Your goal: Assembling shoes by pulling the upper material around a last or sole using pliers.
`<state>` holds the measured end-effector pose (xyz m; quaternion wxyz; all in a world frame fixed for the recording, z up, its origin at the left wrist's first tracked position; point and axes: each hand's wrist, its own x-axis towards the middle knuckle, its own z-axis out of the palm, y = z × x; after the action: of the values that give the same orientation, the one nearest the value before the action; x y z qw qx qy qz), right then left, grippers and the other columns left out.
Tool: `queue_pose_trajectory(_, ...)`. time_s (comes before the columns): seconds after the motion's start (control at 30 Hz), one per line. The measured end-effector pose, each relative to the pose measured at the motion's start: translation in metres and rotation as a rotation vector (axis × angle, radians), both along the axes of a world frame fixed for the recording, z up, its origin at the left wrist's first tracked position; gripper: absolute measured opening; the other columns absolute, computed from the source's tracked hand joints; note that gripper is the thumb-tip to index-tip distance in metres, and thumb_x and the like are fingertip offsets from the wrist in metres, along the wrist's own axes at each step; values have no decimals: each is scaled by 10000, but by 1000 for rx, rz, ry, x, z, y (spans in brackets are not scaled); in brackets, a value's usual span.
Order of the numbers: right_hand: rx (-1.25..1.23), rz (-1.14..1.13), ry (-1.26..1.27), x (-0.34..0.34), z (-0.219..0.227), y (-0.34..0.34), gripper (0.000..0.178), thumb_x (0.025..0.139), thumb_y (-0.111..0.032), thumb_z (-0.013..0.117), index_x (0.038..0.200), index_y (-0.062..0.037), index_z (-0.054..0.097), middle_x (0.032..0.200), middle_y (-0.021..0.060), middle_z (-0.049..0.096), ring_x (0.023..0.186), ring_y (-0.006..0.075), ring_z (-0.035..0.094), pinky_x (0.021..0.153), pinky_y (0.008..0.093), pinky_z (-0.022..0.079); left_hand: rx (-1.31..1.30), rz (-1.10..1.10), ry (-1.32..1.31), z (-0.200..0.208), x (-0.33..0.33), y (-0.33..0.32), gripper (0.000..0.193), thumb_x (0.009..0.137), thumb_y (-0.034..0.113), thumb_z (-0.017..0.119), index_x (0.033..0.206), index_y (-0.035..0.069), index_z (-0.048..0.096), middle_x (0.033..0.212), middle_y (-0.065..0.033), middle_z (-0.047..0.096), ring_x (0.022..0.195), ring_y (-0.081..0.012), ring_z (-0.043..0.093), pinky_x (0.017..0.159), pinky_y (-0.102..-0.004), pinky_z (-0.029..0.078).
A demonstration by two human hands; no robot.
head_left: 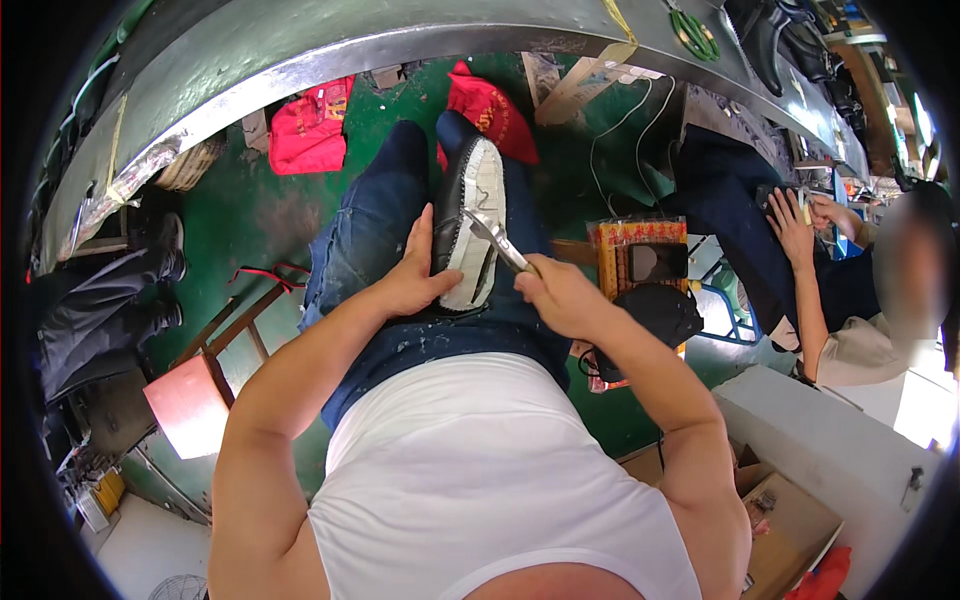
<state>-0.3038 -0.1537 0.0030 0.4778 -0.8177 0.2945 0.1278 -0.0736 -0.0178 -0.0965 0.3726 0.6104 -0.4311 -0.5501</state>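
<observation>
A dark shoe upper on its last (450, 225) lies sole up on my thighs, its pale underside (478, 190) showing and its edge turned in all round. My left hand (415, 280) holds it from the left, fingers along the side and thumb across the underside near the close end. In my right hand (555, 295) are silver metal pincers (508, 248), gripped by the handles. Their head rests over the middle of the underside, seeming to touch it. Whether the jaws pinch the edge I cannot make out.
A metal-edged workbench (400, 35) curves across the far side, with green-handled scissors (695, 35) on it. Red bags (310, 130) lie on the green floor. To my right, a black cap (655, 315) lies on a stool, and a co-worker (790, 235) handles something dark. A wooden stool (190, 400) stands left.
</observation>
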Motion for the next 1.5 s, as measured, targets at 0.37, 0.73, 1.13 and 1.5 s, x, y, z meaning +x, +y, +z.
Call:
queue_pose_trajectory(0.37, -237, 137, 97, 11, -4, 3, 390, 996, -372, 492, 934, -5, 608, 861, 228, 658, 843, 446, 620, 764, 509, 487, 41, 4, -35, 14, 0, 1, 1127, 848, 151, 728, 1538, 31, -155, 1557, -262, 208, 1441, -290, 260, 1165, -324, 224)
queue_pose_trajectory(0.73, 588, -708, -266, -37, -72, 15, 507, 1056, -461, 385, 1127, 0, 583, 882, 47, 635, 734, 115, 618, 535, 224, 423, 172, 393, 147, 26, 36, -100, 721, 904, 552, 639, 1200, -103, 593, 1098, -180, 666, 1017, -232, 629, 921, -349, 483)
queue_pose_trajectory(1.13, 620, -829, -243, -34, -75, 11, 442, 1037, -433, 460, 1104, -15, 587, 882, 41, 647, 716, 109, 624, 511, 218, 405, 150, -51, -94, 55, 26, 4, 1195, 759, 384, 802, 1529, -97, 24, 1570, -299, 233, 1432, -339, 347, 1145, -373, 303)
queue_pose_trajectory(1.5, -413, 134, -196, -4, -10, -5, 466, 889, -131, 622, 1298, 65, 520, 1104, 196, 624, 1007, 365, 619, 858, 417, 513, 129, 286, 515, 19, -6, 4, 728, 792, 106, 807, 1397, 3, 415, 1287, -116, 590, 1206, -226, 545, 1055, -367, 417)
